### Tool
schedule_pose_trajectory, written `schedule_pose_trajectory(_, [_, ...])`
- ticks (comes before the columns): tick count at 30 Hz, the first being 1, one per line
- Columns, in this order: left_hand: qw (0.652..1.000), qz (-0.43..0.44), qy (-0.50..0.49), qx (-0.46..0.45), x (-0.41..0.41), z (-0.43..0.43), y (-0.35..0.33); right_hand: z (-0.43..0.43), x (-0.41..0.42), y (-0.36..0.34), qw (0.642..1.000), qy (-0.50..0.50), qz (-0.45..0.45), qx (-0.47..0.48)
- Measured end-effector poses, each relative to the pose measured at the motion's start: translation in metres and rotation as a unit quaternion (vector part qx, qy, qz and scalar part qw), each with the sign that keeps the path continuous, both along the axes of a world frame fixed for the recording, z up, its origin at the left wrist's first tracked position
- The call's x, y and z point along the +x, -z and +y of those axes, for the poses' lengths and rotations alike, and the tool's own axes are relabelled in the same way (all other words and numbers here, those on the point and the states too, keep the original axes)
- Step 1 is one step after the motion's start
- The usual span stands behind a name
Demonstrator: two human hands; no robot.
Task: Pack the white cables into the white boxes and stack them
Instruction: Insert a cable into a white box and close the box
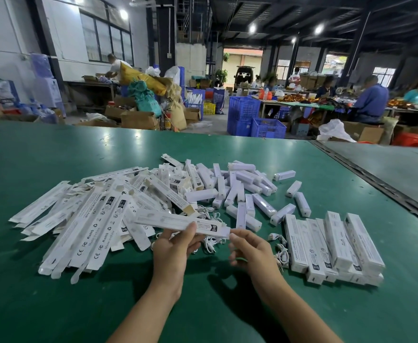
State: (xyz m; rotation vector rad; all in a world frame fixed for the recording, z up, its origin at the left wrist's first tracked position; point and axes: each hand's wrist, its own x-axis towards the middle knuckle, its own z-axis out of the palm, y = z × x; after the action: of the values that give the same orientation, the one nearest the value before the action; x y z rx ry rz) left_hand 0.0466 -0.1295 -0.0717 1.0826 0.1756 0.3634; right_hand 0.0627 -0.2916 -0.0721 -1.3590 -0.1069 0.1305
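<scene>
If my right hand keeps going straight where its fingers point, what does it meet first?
The right hand would meet the open end of the white box held by the left hand; they look nearly touching.

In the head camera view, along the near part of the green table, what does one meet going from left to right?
Heap of flat unfolded white cardboard boxes → left hand, holding one long white box → right hand, pinching its end → small bunch of white cables → stack of closed white boxes.
</scene>
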Motion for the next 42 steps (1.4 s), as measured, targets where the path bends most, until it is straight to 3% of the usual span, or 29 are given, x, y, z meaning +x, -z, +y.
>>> schedule_pose_trajectory(11, [0.998, -0.012, 0.061, -0.001, -0.002, -0.004, 0.000, 0.001, -0.009, -0.008, 0.959, -0.245, 0.087, 0.110])
schedule_pose_trajectory(14, [0.997, -0.001, 0.077, -0.015, -0.004, -0.006, -0.001, 0.000, -0.009, -0.007, 0.958, -0.252, 0.080, 0.112])
schedule_pose_trajectory(16, [0.997, 0.009, 0.051, -0.057, -0.002, -0.003, -0.004, 0.001, -0.007, -0.005, 0.974, -0.189, 0.063, 0.112])
schedule_pose_trajectory(17, [0.997, 0.015, 0.030, -0.074, -0.001, -0.001, -0.005, 0.002, -0.007, -0.003, 0.987, -0.134, 0.032, 0.081])
schedule_pose_trajectory(19, [0.995, 0.024, -0.021, -0.091, 0.000, 0.005, -0.005, 0.005, -0.006, 0.002, 0.993, -0.009, -0.076, -0.091])
schedule_pose_trajectory(21, [0.993, 0.029, -0.063, -0.096, 0.001, 0.009, -0.005, 0.008, -0.003, 0.007, 0.940, 0.074, -0.163, -0.290])
schedule_pose_trajectory(24, [0.989, 0.036, -0.098, -0.107, 0.002, 0.010, -0.005, 0.014, -0.001, 0.011, 0.876, 0.070, -0.189, -0.438])
schedule_pose_trajectory(32, [0.987, 0.053, -0.116, -0.103, 0.005, 0.010, -0.003, 0.028, 0.003, 0.015, 0.751, 0.072, -0.214, -0.620])
schedule_pose_trajectory(34, [0.987, 0.056, -0.114, -0.099, 0.005, 0.009, -0.003, 0.029, 0.005, 0.016, 0.734, 0.067, -0.215, -0.641])
schedule_pose_trajectory(37, [0.989, 0.054, -0.109, -0.090, 0.005, 0.008, -0.002, 0.027, 0.007, 0.017, 0.734, 0.069, -0.224, -0.638])
schedule_pose_trajectory(42, [0.989, 0.056, -0.111, -0.085, 0.004, 0.010, -0.002, 0.015, 0.002, 0.013, 0.777, 0.081, -0.276, -0.560])
